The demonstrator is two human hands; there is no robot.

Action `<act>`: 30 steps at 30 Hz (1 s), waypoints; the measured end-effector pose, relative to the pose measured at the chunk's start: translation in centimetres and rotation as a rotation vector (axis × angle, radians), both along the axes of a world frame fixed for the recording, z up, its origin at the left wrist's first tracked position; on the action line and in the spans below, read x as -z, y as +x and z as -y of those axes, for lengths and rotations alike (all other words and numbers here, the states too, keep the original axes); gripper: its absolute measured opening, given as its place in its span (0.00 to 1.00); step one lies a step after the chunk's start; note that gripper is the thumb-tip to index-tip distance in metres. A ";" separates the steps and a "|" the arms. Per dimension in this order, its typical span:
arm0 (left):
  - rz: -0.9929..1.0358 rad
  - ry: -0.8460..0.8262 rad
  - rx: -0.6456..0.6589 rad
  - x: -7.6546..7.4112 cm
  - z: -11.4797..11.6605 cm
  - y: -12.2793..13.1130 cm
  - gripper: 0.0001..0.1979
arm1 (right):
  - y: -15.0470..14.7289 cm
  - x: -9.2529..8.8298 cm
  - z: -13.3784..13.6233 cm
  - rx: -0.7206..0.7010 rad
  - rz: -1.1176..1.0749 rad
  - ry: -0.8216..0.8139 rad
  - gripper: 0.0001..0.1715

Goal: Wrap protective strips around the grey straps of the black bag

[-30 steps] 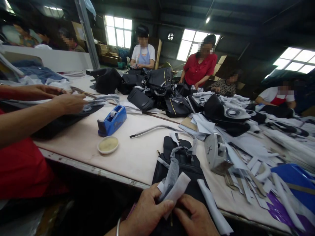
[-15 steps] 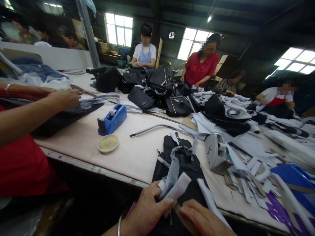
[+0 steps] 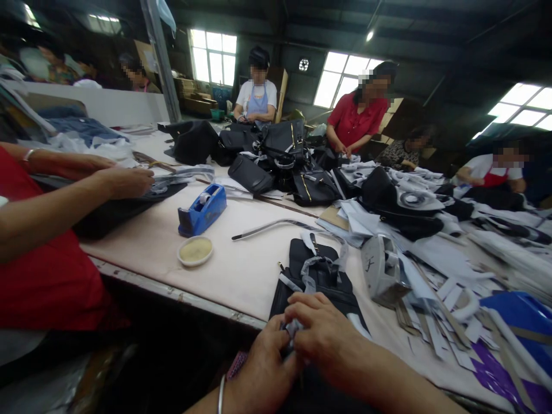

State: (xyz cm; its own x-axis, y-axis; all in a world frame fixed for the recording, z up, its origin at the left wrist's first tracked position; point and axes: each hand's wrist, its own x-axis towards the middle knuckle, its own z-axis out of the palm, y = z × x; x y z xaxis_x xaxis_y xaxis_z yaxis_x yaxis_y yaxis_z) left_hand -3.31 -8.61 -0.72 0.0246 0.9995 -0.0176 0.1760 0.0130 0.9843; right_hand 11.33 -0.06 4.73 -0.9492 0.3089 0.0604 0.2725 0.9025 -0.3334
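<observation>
A black bag (image 3: 319,276) lies at the near table edge with a strap wrapped in grey-white paper (image 3: 314,267) on top of it. My left hand (image 3: 266,368) and my right hand (image 3: 321,328) meet over the bag's near end. Both pinch the wrapped strap end (image 3: 293,330) between their fingers. My right hand covers most of the white paper strip. A bracelet sits on my left wrist.
A blue tape dispenser (image 3: 202,210) and a small dish of paste (image 3: 195,250) stand left of the bag. A person in red works at the left (image 3: 52,253). Piles of black bags (image 3: 280,155), white paper strips (image 3: 435,310) and a blue sheet (image 3: 517,313) cover the table; several people work beyond.
My right hand has moved up and left over the white paper strip, joining my left hand on the strap end. The view has shifted slightly.
</observation>
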 end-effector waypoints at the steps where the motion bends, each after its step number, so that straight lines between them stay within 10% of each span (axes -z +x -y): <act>1: -0.027 0.000 0.018 0.1 0.1 -0.1 0.07 | -0.5 0.0 -0.6 0.004 0.040 -0.044 0.04; 12: 0.032 -0.006 0.084 0.3 0.1 -0.5 0.16 | -0.9 2.7 -0.9 0.112 0.006 -0.224 0.07; 18: 0.035 -0.127 0.051 0.8 -0.1 0.0 0.08 | -0.3 0.9 -1.6 0.228 0.045 -0.477 0.15; 30: 0.019 -0.136 0.067 0.9 0.0 0.0 0.08 | -2.1 1.0 -2.0 0.058 0.382 -0.082 0.08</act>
